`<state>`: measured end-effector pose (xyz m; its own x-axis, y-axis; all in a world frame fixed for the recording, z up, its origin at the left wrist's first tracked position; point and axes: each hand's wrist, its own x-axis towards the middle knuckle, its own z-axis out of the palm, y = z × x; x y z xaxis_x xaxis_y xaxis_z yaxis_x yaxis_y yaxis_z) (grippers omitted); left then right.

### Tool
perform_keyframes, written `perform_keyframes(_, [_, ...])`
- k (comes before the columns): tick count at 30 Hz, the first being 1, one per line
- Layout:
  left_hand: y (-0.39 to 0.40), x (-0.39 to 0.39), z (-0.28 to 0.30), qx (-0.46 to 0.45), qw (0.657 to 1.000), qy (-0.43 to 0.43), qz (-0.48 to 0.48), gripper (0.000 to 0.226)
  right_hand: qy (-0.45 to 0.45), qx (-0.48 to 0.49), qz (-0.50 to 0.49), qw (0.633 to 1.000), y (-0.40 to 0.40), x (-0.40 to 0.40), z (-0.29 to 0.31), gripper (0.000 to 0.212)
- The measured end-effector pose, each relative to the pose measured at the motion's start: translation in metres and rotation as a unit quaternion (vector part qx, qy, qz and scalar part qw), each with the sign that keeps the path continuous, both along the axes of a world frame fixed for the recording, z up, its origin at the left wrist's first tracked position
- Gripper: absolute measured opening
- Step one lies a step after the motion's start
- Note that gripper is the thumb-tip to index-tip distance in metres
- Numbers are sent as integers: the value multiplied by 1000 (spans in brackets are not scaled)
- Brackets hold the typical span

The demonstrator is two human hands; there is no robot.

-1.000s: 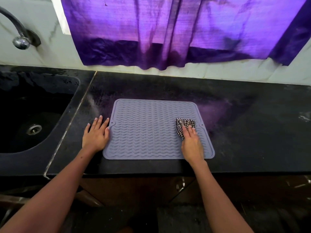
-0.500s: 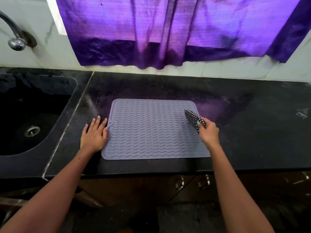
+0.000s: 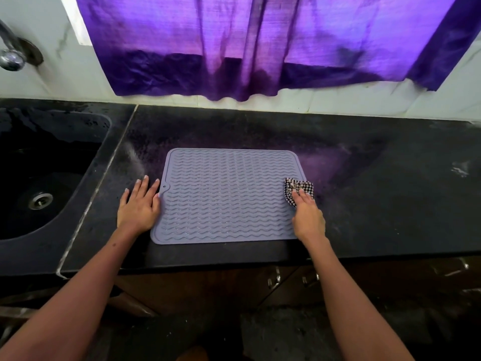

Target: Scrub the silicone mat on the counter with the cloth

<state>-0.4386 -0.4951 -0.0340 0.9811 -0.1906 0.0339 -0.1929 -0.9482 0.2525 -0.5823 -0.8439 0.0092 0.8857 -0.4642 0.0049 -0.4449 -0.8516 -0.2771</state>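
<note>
On the black worktop (image 3: pixel 364 178) lies a grey mat (image 3: pixel 226 196). The right hand (image 3: pixel 308 218) presses a checked cloth (image 3: pixel 296 188) at its right edge. The left hand (image 3: pixel 139 207), fingers spread flat, touches its left edge.

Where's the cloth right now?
The checkered cloth lies bunched at the mat's right edge, under the right hand's fingers, overlapping onto the dark counter.

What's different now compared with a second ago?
The right hand slid the checked cloth from inside the mat to its right edge, lifting it briefly on the way. The left hand stayed flat at the mat's left edge; the mat didn't shift.
</note>
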Motion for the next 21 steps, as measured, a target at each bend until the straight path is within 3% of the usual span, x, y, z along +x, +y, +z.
perform_keyframes(3, [0, -1, 1, -2, 1000, 3, -2, 49, -16, 132, -56, 990, -22, 9, 12, 51])
perform_keyframes(5, [0, -1, 3, -2, 1000, 6, -4, 49, -68, 303, -114, 944, -37, 11, 28, 41])
perform_keyframes(7, [-1, -1, 3, -3, 1000, 11, -4, 49, -119, 372, -166, 905, -44, 9, 37, 37])
perform_keyframes(10, [-1, -2, 2, -7, 1000, 5, -1, 49, -147, 194, -155, 958, -28, -5, 41, 43])
perform_keyframes(12, [0, -2, 2, -6, 1000, 3, -2, 49, -144, 131, -122, 973, -8, -16, 29, 50])
perform_keyframes(16, [-1, -1, -1, -7, 1000, -4, -2, 48, -40, 5, -43, 998, 14, -27, -15, 63])
perform_keyframes(21, [1, 1, -5, -6, 1000, -13, 0, 48, -23, 12, -55, 998, 11, -21, -11, 62])
